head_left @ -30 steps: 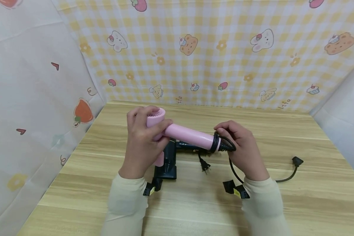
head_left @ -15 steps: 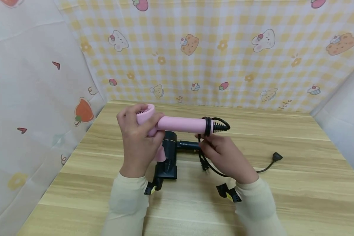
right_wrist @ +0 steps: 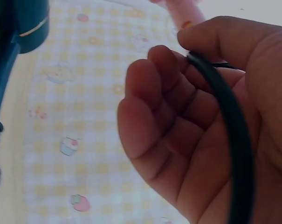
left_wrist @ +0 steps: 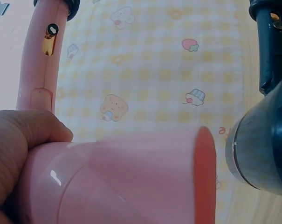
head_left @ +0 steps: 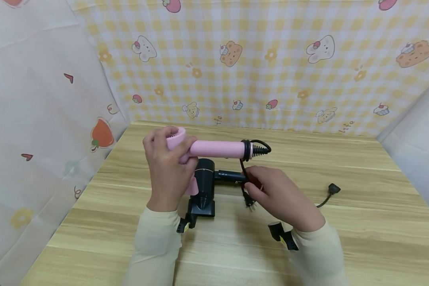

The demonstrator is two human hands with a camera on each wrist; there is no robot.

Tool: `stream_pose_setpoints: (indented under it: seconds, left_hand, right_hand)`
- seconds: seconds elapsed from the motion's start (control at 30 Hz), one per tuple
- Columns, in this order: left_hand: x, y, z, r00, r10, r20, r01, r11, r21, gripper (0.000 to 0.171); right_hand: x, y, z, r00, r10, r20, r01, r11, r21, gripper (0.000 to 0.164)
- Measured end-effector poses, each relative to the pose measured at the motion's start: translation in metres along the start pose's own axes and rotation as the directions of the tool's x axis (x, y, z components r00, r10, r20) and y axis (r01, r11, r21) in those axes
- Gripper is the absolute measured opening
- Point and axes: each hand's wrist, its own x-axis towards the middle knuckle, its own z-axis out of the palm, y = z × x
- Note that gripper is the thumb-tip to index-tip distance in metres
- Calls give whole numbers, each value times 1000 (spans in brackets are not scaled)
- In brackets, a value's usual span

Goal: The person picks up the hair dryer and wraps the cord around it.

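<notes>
My left hand (head_left: 168, 167) grips a pink hair dryer (head_left: 218, 149) by its head and holds it above the table, the handle pointing right. Black cord is wound round the end of that handle. Below it, my right hand (head_left: 279, 190) pinches the dryer's black cord (right_wrist: 224, 102) between thumb and fingers; in the right wrist view the cord runs across the palm. A dark hair dryer (head_left: 204, 180) lies on the table under the pink one, its handle reaching toward my right fingers. In the left wrist view the pink nozzle (left_wrist: 154, 172) faces right, near the dark dryer.
A black plug (head_left: 334, 188) at the cord's free end lies right of my right hand. Another two-pin plug (head_left: 249, 201) rests by the dark dryer's handle. The wooden table (head_left: 221, 246) ends at a checked cloth backdrop (head_left: 257, 79).
The pink dryer has shifted left and its handle has swung up to nearly level. My right hand has moved from the handle's end down along the cord, and the free plug has slid left.
</notes>
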Motion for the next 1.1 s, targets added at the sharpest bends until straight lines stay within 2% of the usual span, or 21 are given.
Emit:
stream_pose_setpoints:
  seconds: [0.2,0.33,0.47,0.63,0.77,0.87,0.97,1.1]
  left_hand:
    - [-3,-2,4,1000,-4,22,3,999,42,24]
    - [-4,-3,5,998,-1,56,-3,997,71,26]
    - [-4,-2,5,994,18,108,-27,996,85,30]
    - [-4,0,6,986,63,153,-75,995,70,31]
    - [-4,2,7,980,97,173,-111,991,71,31]
    - [-4,3,7,978,110,179,-124,990,72,31]
    - [-3,5,7,976,123,181,-137,988,65,30]
    - [-2,7,6,973,143,182,-153,987,43,28]
  right_hand:
    - [-8,-7,-8,999,-50,-17,49,998,-48,17]
    - [-13,-8,-12,985,-113,-130,108,993,-47,15]
    - [-15,-6,-16,943,-176,-282,155,983,-95,16]
    - [-15,-1,-18,879,-216,-425,151,972,-181,15]
    - [-14,3,-19,839,-187,-511,114,979,-170,20]
    - [-13,7,-19,818,-140,-558,76,988,-136,23]
    - [-12,12,-19,807,-99,-582,47,994,-103,24]
    - [-11,18,-19,810,-45,-585,27,999,-39,23]
